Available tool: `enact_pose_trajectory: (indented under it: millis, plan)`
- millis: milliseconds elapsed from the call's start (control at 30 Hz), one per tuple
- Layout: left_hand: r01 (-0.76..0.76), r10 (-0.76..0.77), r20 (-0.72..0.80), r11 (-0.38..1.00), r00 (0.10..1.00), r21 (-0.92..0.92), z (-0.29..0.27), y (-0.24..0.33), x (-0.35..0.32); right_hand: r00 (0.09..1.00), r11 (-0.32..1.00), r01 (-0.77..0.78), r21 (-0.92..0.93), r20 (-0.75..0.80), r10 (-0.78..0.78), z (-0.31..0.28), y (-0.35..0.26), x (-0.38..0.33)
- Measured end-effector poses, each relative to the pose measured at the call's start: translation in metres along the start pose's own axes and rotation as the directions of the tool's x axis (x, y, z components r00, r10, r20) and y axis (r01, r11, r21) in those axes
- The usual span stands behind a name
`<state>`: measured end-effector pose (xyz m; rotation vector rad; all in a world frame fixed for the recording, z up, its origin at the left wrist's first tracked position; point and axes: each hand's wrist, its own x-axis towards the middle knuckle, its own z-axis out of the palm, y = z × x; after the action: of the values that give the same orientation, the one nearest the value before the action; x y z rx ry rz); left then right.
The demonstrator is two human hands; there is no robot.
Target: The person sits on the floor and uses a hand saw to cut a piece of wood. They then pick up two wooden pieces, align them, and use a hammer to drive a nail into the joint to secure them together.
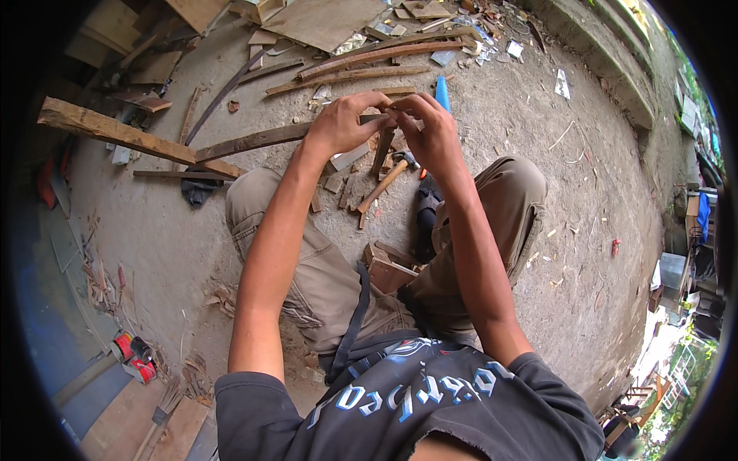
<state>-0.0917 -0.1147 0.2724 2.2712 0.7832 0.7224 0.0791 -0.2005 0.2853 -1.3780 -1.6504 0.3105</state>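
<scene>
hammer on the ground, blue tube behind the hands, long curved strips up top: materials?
Hammer: pale bare wooden handle, dark head, probably steel. Blue tube: smooth, uniform colour, likely plastic. Curved strips: reddish-brown, rough-sawn wood, unfinished. Both hands, left hand and right hand, pinch a small wood-coloured piece; too small to confirm.

Rough wooden planks, matt concrete ground

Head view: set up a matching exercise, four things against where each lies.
Things:
1 hammer
2 blue tube
3 red cans
4 thick beam

Places:
A lower left, at the blue floor's edge
B far left, slanting
C between the knees, below the hands
D just beyond the right hand

Pairs: 1-C, 2-D, 3-A, 4-B
</scene>
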Motion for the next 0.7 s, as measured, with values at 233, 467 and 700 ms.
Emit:
enact_pose_trajectory:
  millis: [233,467,700]
  plan:
    - [0.059,-0.051,0.054,0.982,0.997,-0.179,-0.001,0.003,0.001,1.000,1.000,-0.019,0.012,-0.007,0.019,0.002,0.002,-0.002]
    - [-0.041,0.045,0.019,0.983,0.999,-0.178,0.002,0.003,0.000,0.999,0.992,-0.013,0.123,-0.030,0.016,0.007,0.005,-0.005]
    - [-0.052,0.046,-0.059,0.993,0.997,-0.110,0.002,0.000,-0.003,0.975,0.991,0.101,0.092,-0.208,-0.081,0.017,0.011,-0.005]
